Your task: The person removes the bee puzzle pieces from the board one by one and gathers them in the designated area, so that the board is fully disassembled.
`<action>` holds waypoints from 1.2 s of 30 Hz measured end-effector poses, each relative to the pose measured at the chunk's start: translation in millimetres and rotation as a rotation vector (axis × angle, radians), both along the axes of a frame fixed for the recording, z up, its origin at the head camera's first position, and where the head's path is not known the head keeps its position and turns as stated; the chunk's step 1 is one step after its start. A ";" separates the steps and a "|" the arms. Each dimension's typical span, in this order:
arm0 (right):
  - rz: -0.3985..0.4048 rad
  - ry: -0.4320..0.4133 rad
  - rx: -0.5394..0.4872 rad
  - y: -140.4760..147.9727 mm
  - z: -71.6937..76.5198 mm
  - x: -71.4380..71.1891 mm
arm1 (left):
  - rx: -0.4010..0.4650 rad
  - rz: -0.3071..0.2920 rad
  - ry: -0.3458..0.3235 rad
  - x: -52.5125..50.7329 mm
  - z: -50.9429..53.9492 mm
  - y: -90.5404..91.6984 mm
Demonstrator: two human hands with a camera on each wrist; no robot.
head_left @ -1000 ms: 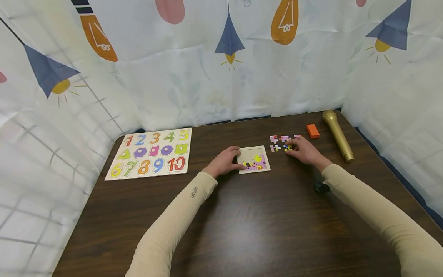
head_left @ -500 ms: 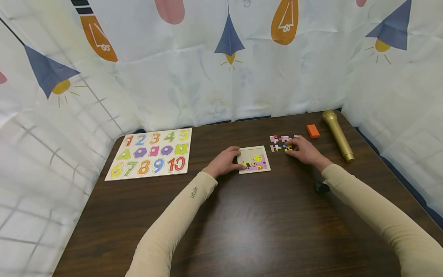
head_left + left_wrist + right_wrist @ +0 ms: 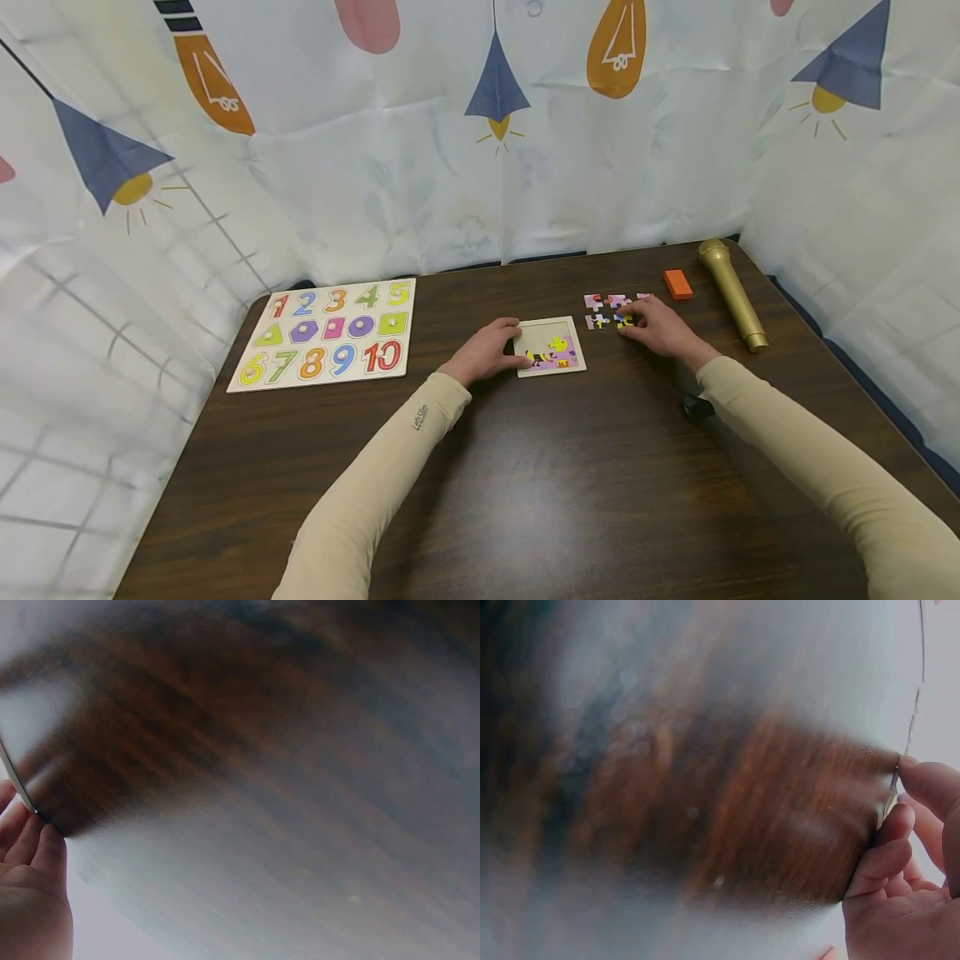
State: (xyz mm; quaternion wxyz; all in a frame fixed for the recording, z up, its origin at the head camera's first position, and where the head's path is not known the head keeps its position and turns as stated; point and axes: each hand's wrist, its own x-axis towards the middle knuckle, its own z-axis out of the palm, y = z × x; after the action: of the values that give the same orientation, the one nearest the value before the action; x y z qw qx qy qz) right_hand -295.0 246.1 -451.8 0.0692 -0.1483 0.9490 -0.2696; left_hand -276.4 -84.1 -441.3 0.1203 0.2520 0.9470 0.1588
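Observation:
In the head view my left hand (image 3: 489, 350) grips the left edge of a small wooden puzzle tray (image 3: 534, 335), its thumb over the lower left corner. Joined pieces with a yellow and pink picture fill the tray's lower and right parts; bare wood shows at upper left. To the right, my right hand (image 3: 662, 327) pinches a puzzle piece (image 3: 624, 320) at table level between thumb and fingers. Several loose puzzle pieces (image 3: 597, 322) lie beside it in rows, some partly hidden by that hand. The left wrist view shows fingers (image 3: 49, 851) at the tray's thin edge.
A number and shape board (image 3: 322, 329) lies on the dark table (image 3: 525, 483) at left. An orange block (image 3: 678, 284) and a gold microphone (image 3: 732, 293) are at the right rear. A patterned curtain (image 3: 420, 183) hangs behind the table.

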 end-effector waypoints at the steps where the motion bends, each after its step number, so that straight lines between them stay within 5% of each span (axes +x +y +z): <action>1: 0.001 -0.001 0.000 0.1 -0.1 -0.3 | 0.000 -0.001 -0.002 0.0 0.1 0.0; 18: -0.041 0.023 -0.014 -8.1 6.1 2.6 | 0.009 -0.011 -0.001 0.8 0.9 0.6; 36: 0.136 0.001 -0.118 -67.6 6.1 23.7 | 0.009 -0.008 -0.009 0.7 0.5 -0.8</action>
State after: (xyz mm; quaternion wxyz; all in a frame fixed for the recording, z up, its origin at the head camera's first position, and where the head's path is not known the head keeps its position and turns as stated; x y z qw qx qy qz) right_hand -271.2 178.5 -445.7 0.0779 -0.2163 0.9192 -0.3197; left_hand -275.7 -84.8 -440.8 0.1239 0.2557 0.9447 0.1636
